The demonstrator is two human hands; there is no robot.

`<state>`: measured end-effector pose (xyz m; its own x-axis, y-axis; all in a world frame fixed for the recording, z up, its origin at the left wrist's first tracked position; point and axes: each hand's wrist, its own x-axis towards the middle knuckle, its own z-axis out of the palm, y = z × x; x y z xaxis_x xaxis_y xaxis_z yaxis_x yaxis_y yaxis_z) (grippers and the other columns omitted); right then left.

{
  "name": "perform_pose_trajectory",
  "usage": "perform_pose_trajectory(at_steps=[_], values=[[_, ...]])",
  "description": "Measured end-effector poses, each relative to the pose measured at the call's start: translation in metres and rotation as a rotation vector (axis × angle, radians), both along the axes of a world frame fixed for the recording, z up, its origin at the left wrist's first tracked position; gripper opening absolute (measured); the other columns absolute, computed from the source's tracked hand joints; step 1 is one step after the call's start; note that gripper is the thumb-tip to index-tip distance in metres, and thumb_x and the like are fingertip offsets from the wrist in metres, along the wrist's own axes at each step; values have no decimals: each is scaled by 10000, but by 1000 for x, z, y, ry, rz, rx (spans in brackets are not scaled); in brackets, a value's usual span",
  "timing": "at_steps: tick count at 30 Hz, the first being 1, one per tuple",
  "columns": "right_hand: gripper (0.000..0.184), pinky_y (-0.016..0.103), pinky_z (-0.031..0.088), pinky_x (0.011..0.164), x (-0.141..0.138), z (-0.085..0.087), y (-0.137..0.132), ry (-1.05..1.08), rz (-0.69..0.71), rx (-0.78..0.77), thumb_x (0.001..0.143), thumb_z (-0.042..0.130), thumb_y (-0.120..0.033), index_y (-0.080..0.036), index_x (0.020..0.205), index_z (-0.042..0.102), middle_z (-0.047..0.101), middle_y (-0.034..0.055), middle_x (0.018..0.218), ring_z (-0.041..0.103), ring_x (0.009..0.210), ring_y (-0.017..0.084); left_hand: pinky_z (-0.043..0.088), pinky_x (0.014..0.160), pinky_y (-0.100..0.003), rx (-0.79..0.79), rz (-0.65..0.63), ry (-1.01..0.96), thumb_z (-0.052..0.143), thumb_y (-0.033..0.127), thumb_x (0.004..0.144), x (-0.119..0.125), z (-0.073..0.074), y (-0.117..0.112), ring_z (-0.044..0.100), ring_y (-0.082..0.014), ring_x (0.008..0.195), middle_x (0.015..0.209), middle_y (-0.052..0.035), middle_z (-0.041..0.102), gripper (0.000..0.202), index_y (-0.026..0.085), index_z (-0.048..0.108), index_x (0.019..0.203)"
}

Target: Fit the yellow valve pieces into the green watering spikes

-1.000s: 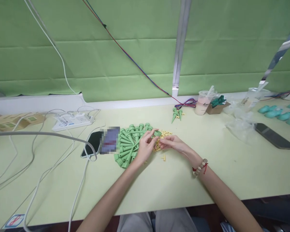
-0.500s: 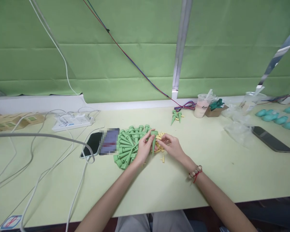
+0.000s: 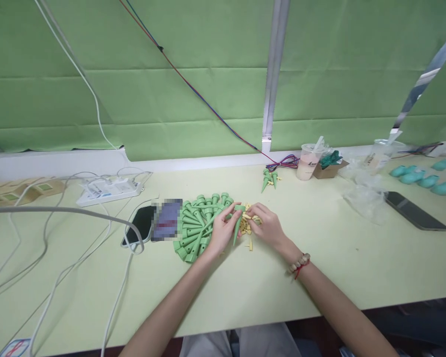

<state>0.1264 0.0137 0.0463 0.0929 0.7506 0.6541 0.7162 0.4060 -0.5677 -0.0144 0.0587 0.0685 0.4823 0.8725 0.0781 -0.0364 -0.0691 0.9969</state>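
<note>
In the head view, a fan-shaped heap of green tapered plastic spikes with wide round heads (image 3: pixel 195 228) is spread on a pale yellow-green worktop (image 3: pixel 327 282). Just to the right of the heap, a single green plastic spike (image 3: pixel 237 233) is held by the left hand (image 3: pixel 225 229), with its head pinched between thumb and fingers and its narrow tip pointed down. A small pale yellow plastic piece (image 3: pixel 246 216) is gripped in the narrowed fingertips of the right hand (image 3: pixel 265 225), close against the spike's head; whether it is seated in the spike cannot be told. A beaded bracelet with a red cord (image 3: pixel 300 264) is worn on the right wrist.

Also to the right of the heap, loose pale yellow plastic pieces (image 3: pixel 245 228) are partly hidden by both hands, and one lone yellow piece (image 3: pixel 250 244) is seen nearer the wearer. Beyond the heap, to its right, a small group of green spikes with yellow pieces (image 3: pixel 269 179) is laid, and farther right a clear plastic cup of pale pink drink (image 3: pixel 305 166) is stood. To the left of the heap, a dark-screened phone (image 3: pixel 141 225) is laid.
</note>
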Motion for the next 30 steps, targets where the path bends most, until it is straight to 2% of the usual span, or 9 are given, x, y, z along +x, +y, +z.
perform_pose_trajectory(at_steps=[4, 8, 10, 12, 15, 19, 22, 26, 30], values=[[153, 278, 469, 649, 2, 0, 2, 271, 64, -198, 704, 587, -236, -181, 846, 572, 615, 46, 839, 573, 693, 152, 389, 385, -198, -1, -15, -26, 569, 481, 755, -1, 2, 0, 480, -99, 373, 452, 56, 442, 544, 145, 542, 1181], [241, 274, 466, 628, -3, 1, 4, 574, 276, -353, 750, 563, -410, -171, 730, 585, 603, 24, 702, 572, 663, 151, 392, 409, -204, 55, -4, -19, 541, 471, 782, -4, 5, 1, 474, -96, 390, 489, 41, 461, 520, 149, 535, 1190], [311, 286, 472, 642, -6, 2, 5, 719, 310, -380, 722, 583, -480, -170, 722, 593, 600, 16, 681, 569, 649, 149, 401, 417, -210, 107, 3, 2, 535, 450, 791, -5, 5, 3, 474, -83, 405, 603, 8, 526, 497, 160, 539, 1194], [367, 294, 475, 644, -9, 0, 6, 809, 296, -418, 674, 622, -523, -163, 747, 615, 613, 17, 694, 567, 634, 144, 409, 416, -212, 168, 7, 24, 531, 428, 797, -7, 3, 6, 467, -60, 428, 818, -44, 576, 461, 183, 556, 1186], [428, 293, 473, 615, -10, -6, 10, 848, 283, -464, 623, 659, -546, -152, 790, 635, 622, 19, 694, 560, 605, 134, 410, 401, -208, 249, -2, 49, 531, 416, 796, -9, -2, 9, 442, -36, 456, 1024, -73, 529, 407, 217, 595, 1145], [403, 306, 489, 643, -8, -12, 12, 746, 230, -380, 640, 665, -511, -149, 815, 629, 641, 47, 747, 594, 668, 161, 404, 375, -204, 218, 28, 51, 542, 433, 786, -8, -6, 7, 420, -28, 447, 1028, -66, 506, 400, 234, 597, 1129], [270, 295, 491, 641, -9, -12, 10, 485, 106, -238, 751, 585, -426, -163, 799, 621, 637, 74, 808, 602, 719, 175, 408, 366, -206, 127, 46, 27, 575, 449, 754, -5, -5, 2, 449, -34, 437, 1017, -60, 522, 414, 216, 587, 1096], [141, 254, 455, 596, -9, -10, 5, 149, -47, -147, 840, 476, -292, -200, 791, 573, 598, 37, 797, 583, 682, 148, 415, 361, -212, 33, 76, -29, 598, 479, 719, -1, -3, -2, 488, -58, 423, 862, -28, 551, 474, 182, 566, 1087], [91, 232, 419, 576, -9, -9, 4, 32, -92, -151, 847, 457, -225, -203, 793, 527, 577, 13, 800, 567, 651, 128, 408, 349, -213, 5, 62, -66, 612, 508, 694, 0, -3, -1, 489, -73, 386, 708, 14, 540, 525, 165, 530, 1084]])
